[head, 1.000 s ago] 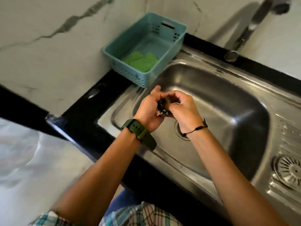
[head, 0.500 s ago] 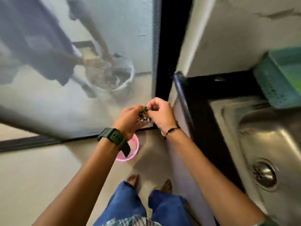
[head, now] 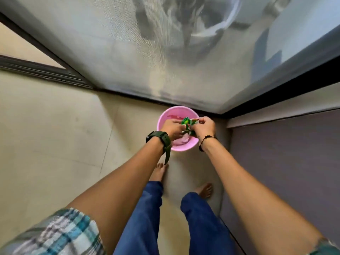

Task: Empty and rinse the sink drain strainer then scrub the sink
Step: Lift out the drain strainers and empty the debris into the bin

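Both hands are held together over a pink bucket (head: pixel 182 147) standing on the floor. My left hand (head: pixel 172 128) and my right hand (head: pixel 203 127) each grip a small crumpled bundle of green, white and red scraps (head: pixel 188 124) between them. Whether the drain strainer is inside the bundle cannot be told. The sink is out of view.
The bucket stands on a beige tiled floor (head: pixel 55 135) in the corner by a mesh screen door (head: pixel 128 52) with a dark frame. A grey cabinet side (head: pixel 285 153) rises on the right. My bare feet (head: pixel 160 171) are just behind the bucket.
I have turned away from the sink to the left. Both hands carried the bundle from above the basin to over the pink bucket on the floor.
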The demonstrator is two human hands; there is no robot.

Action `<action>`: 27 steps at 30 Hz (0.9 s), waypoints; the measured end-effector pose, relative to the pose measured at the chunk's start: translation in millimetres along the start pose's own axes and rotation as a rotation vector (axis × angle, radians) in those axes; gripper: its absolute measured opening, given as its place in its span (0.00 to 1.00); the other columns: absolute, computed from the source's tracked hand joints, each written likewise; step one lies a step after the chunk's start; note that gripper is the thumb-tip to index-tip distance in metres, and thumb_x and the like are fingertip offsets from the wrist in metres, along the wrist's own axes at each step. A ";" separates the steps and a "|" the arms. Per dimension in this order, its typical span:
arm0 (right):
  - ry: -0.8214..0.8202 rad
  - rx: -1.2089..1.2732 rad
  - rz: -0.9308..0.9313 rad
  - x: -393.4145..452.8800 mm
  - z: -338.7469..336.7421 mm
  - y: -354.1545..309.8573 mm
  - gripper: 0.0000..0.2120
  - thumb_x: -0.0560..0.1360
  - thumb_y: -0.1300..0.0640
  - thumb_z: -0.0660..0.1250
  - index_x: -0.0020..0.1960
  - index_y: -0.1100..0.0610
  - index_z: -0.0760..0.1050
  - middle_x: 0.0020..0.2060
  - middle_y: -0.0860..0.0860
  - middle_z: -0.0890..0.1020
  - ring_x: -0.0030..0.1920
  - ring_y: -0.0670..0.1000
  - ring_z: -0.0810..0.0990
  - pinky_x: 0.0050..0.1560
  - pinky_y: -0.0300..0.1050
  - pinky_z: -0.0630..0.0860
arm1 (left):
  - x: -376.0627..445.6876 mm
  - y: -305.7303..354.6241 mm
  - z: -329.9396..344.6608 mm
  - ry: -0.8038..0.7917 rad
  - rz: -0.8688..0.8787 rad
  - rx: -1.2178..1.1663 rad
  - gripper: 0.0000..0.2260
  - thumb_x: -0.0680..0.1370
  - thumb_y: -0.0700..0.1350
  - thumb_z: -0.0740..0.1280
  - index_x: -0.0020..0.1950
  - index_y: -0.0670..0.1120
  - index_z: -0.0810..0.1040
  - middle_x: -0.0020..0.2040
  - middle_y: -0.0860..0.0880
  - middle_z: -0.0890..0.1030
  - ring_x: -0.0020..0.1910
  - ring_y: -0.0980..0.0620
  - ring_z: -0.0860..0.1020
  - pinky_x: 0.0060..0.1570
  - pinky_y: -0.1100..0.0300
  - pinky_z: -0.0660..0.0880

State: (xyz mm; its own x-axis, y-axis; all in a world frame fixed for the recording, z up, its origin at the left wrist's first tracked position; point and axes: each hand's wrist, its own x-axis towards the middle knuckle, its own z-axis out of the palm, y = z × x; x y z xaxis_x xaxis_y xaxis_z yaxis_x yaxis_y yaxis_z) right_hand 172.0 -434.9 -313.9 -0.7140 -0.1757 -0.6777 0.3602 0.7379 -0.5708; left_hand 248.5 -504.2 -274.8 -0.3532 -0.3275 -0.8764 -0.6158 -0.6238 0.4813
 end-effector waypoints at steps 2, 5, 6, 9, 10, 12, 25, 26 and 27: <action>0.020 -0.026 0.017 32.9 17.6 22.1 0.11 0.67 0.67 0.69 0.48 0.60 0.77 0.50 0.59 0.82 0.53 0.59 0.80 0.55 0.53 0.77 | 35.7 -18.4 -3.6 -0.020 -0.058 -0.030 0.17 0.75 0.28 0.56 0.62 0.34 0.72 0.34 0.45 0.73 0.20 0.58 0.73 0.21 0.68 0.69; 0.010 -0.059 0.022 80.1 42.5 48.9 0.12 0.67 0.65 0.70 0.47 0.55 0.75 0.52 0.57 0.82 0.53 0.57 0.79 0.53 0.49 0.78 | 89.1 -38.1 -4.3 -0.024 -0.101 -0.083 0.19 0.74 0.26 0.54 0.63 0.36 0.72 0.31 0.47 0.75 0.17 0.60 0.71 0.17 0.69 0.67; 0.003 -0.082 0.012 93.5 48.8 55.9 0.11 0.67 0.64 0.70 0.46 0.53 0.73 0.51 0.57 0.82 0.53 0.57 0.79 0.52 0.49 0.78 | 102.7 -41.2 -3.4 -0.015 -0.113 -0.108 0.19 0.74 0.26 0.54 0.62 0.36 0.72 0.31 0.47 0.76 0.21 0.58 0.73 0.17 0.69 0.67; -0.089 -0.235 -0.043 117.4 60.4 69.4 0.11 0.70 0.63 0.67 0.52 0.56 0.74 0.54 0.57 0.81 0.55 0.58 0.78 0.56 0.49 0.76 | 129.8 -45.7 0.3 0.009 -0.142 -0.145 0.16 0.74 0.28 0.54 0.56 0.37 0.76 0.37 0.46 0.75 0.33 0.53 0.73 0.20 0.68 0.71; -0.127 -0.300 -0.060 125.1 64.4 74.6 0.14 0.71 0.64 0.65 0.56 0.58 0.74 0.56 0.58 0.80 0.57 0.58 0.77 0.58 0.48 0.75 | 138.9 -47.9 1.9 0.022 -0.156 -0.140 0.13 0.75 0.28 0.54 0.50 0.38 0.76 0.37 0.46 0.74 0.34 0.52 0.72 0.23 0.66 0.73; -0.176 -0.460 -0.112 131.1 68.9 81.2 0.18 0.71 0.67 0.62 0.60 0.59 0.73 0.58 0.58 0.79 0.59 0.58 0.76 0.58 0.46 0.71 | 152.0 -51.3 2.6 0.054 -0.182 -0.123 0.11 0.74 0.29 0.55 0.38 0.41 0.72 0.41 0.45 0.73 0.40 0.49 0.72 0.41 0.59 0.75; -0.065 -0.515 -0.234 63.8 29.7 20.7 0.15 0.72 0.68 0.58 0.55 0.61 0.78 0.53 0.61 0.81 0.54 0.62 0.77 0.52 0.49 0.73 | 71.8 -2.2 6.7 0.096 -0.092 -0.350 0.15 0.75 0.27 0.49 0.49 0.38 0.74 0.33 0.46 0.74 0.14 0.60 0.69 0.15 0.72 0.66; -0.106 -0.536 -0.233 59.4 27.0 15.9 0.13 0.72 0.68 0.58 0.52 0.61 0.79 0.51 0.61 0.81 0.53 0.61 0.77 0.50 0.48 0.73 | 66.3 1.3 8.4 0.102 -0.092 -0.332 0.15 0.75 0.28 0.49 0.47 0.38 0.74 0.30 0.46 0.74 0.15 0.59 0.69 0.15 0.71 0.64; -0.135 -0.557 -0.234 55.7 24.2 11.1 0.12 0.73 0.68 0.58 0.48 0.61 0.79 0.48 0.62 0.80 0.50 0.60 0.77 0.48 0.48 0.72 | 60.8 5.0 9.9 0.109 -0.096 -0.308 0.14 0.75 0.28 0.50 0.44 0.38 0.74 0.28 0.47 0.74 0.16 0.57 0.68 0.15 0.71 0.63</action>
State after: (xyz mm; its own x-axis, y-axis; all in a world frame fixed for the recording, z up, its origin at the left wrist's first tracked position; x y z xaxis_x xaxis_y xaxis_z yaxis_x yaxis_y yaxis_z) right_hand 150.7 -452.3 -369.2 -0.6410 -0.4279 -0.6372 -0.1904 0.8929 -0.4081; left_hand 217.0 -520.2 -325.5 -0.2163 -0.3207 -0.9221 -0.3951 -0.8350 0.3831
